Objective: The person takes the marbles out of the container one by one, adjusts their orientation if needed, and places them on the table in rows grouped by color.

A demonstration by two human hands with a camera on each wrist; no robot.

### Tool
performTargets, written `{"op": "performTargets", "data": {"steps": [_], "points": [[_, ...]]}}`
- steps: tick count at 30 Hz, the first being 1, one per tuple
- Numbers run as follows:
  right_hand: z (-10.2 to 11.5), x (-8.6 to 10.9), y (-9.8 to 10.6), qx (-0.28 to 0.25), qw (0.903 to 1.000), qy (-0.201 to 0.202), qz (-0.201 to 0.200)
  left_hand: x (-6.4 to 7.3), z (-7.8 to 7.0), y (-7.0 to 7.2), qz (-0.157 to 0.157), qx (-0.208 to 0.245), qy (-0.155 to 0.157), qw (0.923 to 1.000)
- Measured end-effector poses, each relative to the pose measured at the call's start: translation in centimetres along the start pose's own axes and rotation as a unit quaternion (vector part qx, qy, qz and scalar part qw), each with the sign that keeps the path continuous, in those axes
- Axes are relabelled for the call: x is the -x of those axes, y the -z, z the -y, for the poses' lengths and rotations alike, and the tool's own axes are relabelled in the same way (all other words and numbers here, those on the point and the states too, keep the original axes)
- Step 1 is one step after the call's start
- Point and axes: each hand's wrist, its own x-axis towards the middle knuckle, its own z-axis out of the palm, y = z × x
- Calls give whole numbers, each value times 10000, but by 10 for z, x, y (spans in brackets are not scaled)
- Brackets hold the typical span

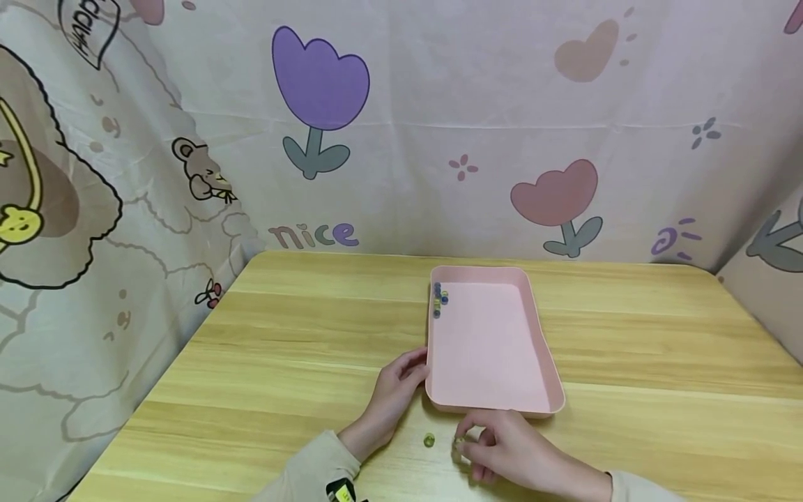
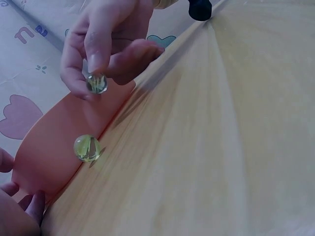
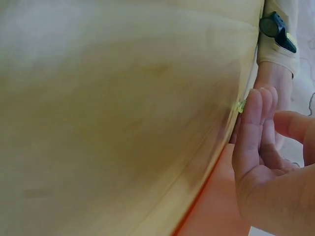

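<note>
A pink tray (image 1: 489, 335) lies lengthwise in front of me. My left hand (image 1: 395, 397) rests against the outside of its left wall, close to the near corner, with fingertips touching the wall (image 2: 44, 152). Just before the near wall, my right hand (image 1: 511, 450) pinches a clear marble with a yellow-green swirl (image 2: 97, 83) between thumb and finger. A second yellow-green marble (image 1: 429, 440) sits on the table between the hands. Inside the tray, several blue and yellow-green marbles (image 1: 437, 293) cluster along the far left wall.
The wooden table (image 1: 301, 335) extends to both sides of the tray. Behind it hangs a light cloth (image 1: 426, 84) printed with flowers and hearts, and more cloth covers the left side. A dark device (image 1: 341, 490) is strapped at the left wrist.
</note>
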Motion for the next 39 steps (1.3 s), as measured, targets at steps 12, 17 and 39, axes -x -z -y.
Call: {"op": "performTargets", "data": {"steps": [12,17,39], "points": [[-5,-4,-2,381,9993,42,14,0,0,0,-18,-36,29,10000],[-5,-5,-5,489,9988,-81,-43,0,1,0,-15,-55,86,9999],[-4,-11,-7,557,9984,-48,-121,-1,0,1,-48,-110,148,9998]]}}
